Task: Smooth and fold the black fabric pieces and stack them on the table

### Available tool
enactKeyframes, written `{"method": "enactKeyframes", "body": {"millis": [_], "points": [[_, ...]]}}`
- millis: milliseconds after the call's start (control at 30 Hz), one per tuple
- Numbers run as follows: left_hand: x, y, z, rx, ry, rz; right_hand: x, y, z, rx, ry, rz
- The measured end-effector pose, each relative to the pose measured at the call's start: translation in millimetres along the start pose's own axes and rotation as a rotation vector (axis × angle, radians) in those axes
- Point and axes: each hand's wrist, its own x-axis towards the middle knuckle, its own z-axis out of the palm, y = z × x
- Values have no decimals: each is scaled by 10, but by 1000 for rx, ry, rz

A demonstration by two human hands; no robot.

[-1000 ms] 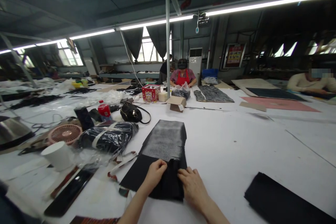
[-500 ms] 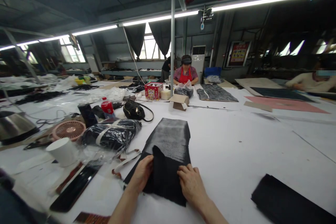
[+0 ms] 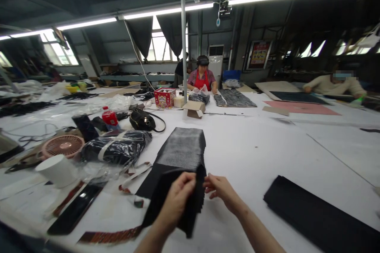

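My left hand (image 3: 179, 194) is closed on a thin black sheet (image 3: 160, 201), perhaps fabric or leather, and lifts it so that it bends over. Under and beyond it lies a stack of similar dark sheets with a greyish, brushed-looking top (image 3: 184, 146). Just right of the lifted sheet, my right hand (image 3: 222, 193) has its fingers apart and slightly bent, with nothing visible in them. Its fingertips are close to the sheet's edge; whether they touch it I cannot tell. Another black stack (image 3: 314, 209) lies on the table at the right.
Left of the sheets are a plastic-wrapped black bundle (image 3: 118, 146), a white cup (image 3: 56, 170), a pink fan (image 3: 63, 146) and a dark glossy strip (image 3: 77, 205). A black bag (image 3: 145, 119) and a cardboard box (image 3: 194, 109) stand farther back. Two people work across the white table (image 3: 237, 158).
My left hand has moved right, lifting and folding the black sheet over. My right hand has come off the sheet's surface to its right side. The view has shifted rightward.
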Motion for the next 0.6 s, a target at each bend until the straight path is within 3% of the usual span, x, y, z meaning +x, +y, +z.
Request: {"method": "enactKeyframes", "body": {"millis": [100, 133, 200, 267, 400, 600], "points": [[-137, -476, 856, 232, -266, 211, -327, 238, -435, 247, -160, 163], [-194, -628, 1049, 294, -344, 282, -452, 324, -568, 317, -203, 226], [-280, -868, 1268, 449, -484, 402, -690, 491, -766, 377, -226, 327], [-294, -1005, 1288, 662, -526, 483, -874, 631, -849, 332, -166, 372], [-159, -1061, 1074, 1050, -321, 492, -998, 769, -714, 213, 7, 391], [68, -1040, 982, 1191, -321, 474, -920, 668, -306, -97, 353, 342]]}}
